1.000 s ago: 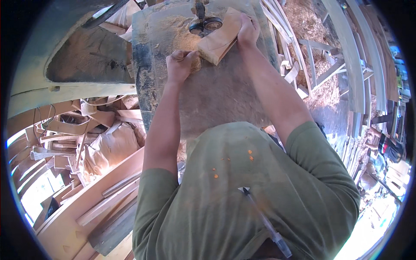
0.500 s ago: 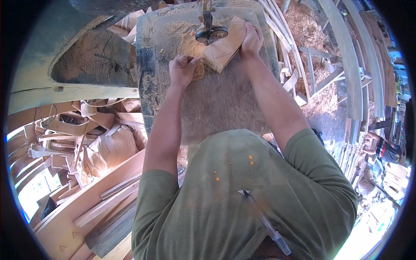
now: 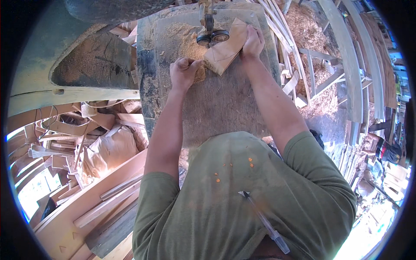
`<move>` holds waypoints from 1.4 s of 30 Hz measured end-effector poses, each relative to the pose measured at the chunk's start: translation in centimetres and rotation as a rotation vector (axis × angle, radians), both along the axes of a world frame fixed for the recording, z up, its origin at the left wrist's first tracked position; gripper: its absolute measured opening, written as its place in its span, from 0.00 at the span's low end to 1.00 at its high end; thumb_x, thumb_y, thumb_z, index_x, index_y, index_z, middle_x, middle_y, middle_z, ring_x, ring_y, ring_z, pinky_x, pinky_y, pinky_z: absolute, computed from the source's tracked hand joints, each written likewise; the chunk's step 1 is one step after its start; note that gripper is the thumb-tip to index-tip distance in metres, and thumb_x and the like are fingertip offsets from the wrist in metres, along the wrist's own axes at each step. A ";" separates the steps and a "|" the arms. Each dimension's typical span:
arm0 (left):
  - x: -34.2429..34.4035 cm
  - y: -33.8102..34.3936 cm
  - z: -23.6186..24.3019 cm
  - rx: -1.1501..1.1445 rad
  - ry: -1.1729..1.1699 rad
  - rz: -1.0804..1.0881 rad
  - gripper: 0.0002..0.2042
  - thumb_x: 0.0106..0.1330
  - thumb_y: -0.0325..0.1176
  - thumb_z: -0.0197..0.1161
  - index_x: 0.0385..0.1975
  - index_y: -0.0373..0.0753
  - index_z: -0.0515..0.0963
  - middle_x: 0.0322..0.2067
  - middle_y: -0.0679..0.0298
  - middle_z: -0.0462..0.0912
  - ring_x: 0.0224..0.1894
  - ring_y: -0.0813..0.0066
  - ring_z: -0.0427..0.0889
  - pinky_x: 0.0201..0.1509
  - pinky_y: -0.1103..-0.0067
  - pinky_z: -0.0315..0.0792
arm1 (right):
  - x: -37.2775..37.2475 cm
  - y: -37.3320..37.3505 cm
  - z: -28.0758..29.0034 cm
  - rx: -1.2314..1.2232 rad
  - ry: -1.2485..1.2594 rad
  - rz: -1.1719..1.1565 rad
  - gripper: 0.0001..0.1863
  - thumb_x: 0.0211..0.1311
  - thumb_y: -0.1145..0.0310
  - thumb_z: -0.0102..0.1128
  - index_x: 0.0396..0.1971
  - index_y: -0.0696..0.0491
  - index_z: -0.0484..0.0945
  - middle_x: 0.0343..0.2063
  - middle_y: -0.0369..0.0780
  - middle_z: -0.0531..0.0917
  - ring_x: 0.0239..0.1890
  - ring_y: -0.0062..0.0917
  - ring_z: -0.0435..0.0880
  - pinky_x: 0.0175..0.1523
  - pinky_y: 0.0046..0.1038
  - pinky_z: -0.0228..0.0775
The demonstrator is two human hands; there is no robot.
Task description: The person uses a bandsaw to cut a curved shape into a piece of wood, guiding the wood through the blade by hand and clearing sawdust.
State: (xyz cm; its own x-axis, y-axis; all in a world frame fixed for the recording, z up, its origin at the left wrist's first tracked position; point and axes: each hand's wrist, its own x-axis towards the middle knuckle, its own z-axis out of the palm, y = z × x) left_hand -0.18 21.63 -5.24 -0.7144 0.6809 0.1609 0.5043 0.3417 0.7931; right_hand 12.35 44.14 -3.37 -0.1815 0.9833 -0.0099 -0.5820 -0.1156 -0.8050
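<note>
A thick, angled wooden block (image 3: 227,47) with drawn lines on its top lies on the saw table (image 3: 216,104). My right hand (image 3: 253,42) grips its far right side, with the fingers wrapped over the edge. At the block's near left end is my left hand (image 3: 183,73), its fingers curled and its thumb and fingertips against the corner. Just behind the block hang the round black guide rollers (image 3: 212,37) of what looks like a band saw. The blade itself cannot be made out. Sawdust (image 3: 184,37) lies heaped beside the rollers.
The machine's pale green frame (image 3: 34,73) stands close on my left. Wood offcuts and a crumpled tan sack (image 3: 108,149) lie below it. Long wooden strips (image 3: 286,39) and wood shavings (image 3: 310,34) are at the right. A pen (image 3: 271,229) hangs on my green shirt.
The wooden block has turned slightly, and its position against the guide rollers has shifted a little. Both hands keep their places on it. The view has tilted slightly.
</note>
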 end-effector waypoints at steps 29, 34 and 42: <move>-2.1 0.2 -0.1 -0.086 0.056 0.008 0.22 0.45 0.52 0.84 0.22 0.38 0.87 0.26 0.59 0.86 0.34 0.61 0.84 0.52 0.68 0.74 | -0.4 0.1 0.5 -0.007 -0.053 0.042 0.07 0.71 0.71 0.61 0.31 0.55 0.81 0.28 0.28 0.78 0.29 0.11 0.73 0.34 0.18 0.63; -1.8 0.6 0.5 -0.076 0.005 0.000 0.22 0.41 0.50 0.87 0.22 0.36 0.87 0.24 0.57 0.85 0.30 0.62 0.85 0.42 0.69 0.78 | -0.3 0.3 0.8 -0.013 -0.001 0.048 0.08 0.71 0.73 0.60 0.29 0.54 0.80 0.26 0.26 0.76 0.27 0.09 0.71 0.33 0.16 0.61; -2.1 0.4 -0.5 -0.094 0.041 0.032 0.23 0.41 0.51 0.87 0.21 0.37 0.87 0.24 0.58 0.85 0.30 0.61 0.84 0.43 0.68 0.77 | -0.9 0.5 0.7 -0.038 -0.006 0.058 0.06 0.71 0.72 0.61 0.31 0.55 0.81 0.28 0.29 0.79 0.30 0.12 0.74 0.36 0.18 0.66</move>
